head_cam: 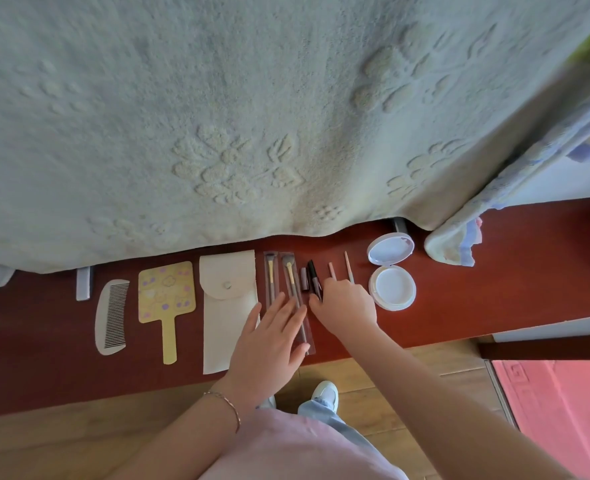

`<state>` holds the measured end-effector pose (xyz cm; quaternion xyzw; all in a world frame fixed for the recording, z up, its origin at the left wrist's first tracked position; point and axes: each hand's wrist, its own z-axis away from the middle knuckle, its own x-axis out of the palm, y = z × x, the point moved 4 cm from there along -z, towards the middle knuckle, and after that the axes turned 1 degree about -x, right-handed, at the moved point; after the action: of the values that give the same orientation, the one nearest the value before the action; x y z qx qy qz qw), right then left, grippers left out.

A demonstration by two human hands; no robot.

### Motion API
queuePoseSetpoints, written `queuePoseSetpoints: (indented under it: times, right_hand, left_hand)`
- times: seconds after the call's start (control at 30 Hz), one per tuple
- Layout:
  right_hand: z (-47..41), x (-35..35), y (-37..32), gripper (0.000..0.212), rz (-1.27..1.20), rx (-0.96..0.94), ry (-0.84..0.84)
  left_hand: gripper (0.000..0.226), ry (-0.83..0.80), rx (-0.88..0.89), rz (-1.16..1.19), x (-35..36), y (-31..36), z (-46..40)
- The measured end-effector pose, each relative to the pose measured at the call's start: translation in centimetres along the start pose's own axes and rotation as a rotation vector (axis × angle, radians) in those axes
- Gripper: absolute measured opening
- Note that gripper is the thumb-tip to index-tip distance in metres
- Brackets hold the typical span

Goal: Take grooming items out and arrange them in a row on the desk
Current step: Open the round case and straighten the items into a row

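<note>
Two thin brushes point(288, 289) in slippery sleeves lie on the table point(44, 358); the left hand point(269, 344) rests flat on them, the right hand point(347, 304) pinches a light, stiff pencil point(314, 278) near its lower end.

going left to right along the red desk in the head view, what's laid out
comb → yellow hand mirror → white pouch → two sleeved brushes → dark tube → two thin sticks → open compact
</note>
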<state>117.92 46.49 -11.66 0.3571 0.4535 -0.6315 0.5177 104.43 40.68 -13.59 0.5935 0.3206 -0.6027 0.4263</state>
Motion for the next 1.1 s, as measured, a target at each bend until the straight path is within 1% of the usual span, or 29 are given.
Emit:
queuePoseSetpoints:
  times: [0.13, 0.23, 0.6, 0.73, 0.8, 0.87, 0.93, 1.0, 1.1]
  right_hand:
    - [-0.1, 0.4, 0.4, 0.031, -0.016, 0.033, 0.002]
    - [-0.4, 0.3, 0.7, 0.033, -0.018, 0.046, 0.017]
    - [-0.6, 0.4, 1.0, 0.036, 0.019, 0.048, 0.029]
    - [-0.6, -0.4, 1.1, 0.042, 0.017, 0.058, 0.073]
    - [-1.1, -0.7, 1.6, 0.037, 0.023, 0.072, 0.089]
    - [-1.6, -0.9, 2.0, 0.031, 0.027, 0.083, 0.093]
    - [-2.1, -0.9, 2.1, 0.030, 0.045, 0.084, 0.086]
    - [-2.5, -0.7, 2.1, 0.029, 0.061, 0.081, 0.067]
    - [-2.7, -0.6, 2.3, 0.028, 0.070, 0.088, 0.058]
  left_hand:
    - [0.063, -0.006, 0.026, -0.007, 0.3, 0.5, -0.4]
    - [0.064, -0.013, 0.036, -0.005, 0.4, 0.6, -0.6]
    - [0.057, -0.034, 0.025, -0.012, 0.6, -0.6, -0.7]
    - [0.053, 0.003, -0.008, -0.004, 0.0, -0.7, -0.6]
    - [0.056, -0.009, -0.066, -0.020, -0.1, -1.0, -0.6]
    - [0.063, -0.092, -0.109, -0.065, -0.2, -1.3, -0.4]
    - [0.062, -0.146, -0.107, -0.120, 0.0, -1.4, -0.3]
    - [0.060, -0.165, -0.111, -0.157, -0.2, -1.4, -0.4]
    - [0.062, -0.114, -0.126, -0.131, -0.2, -1.4, -0.3]
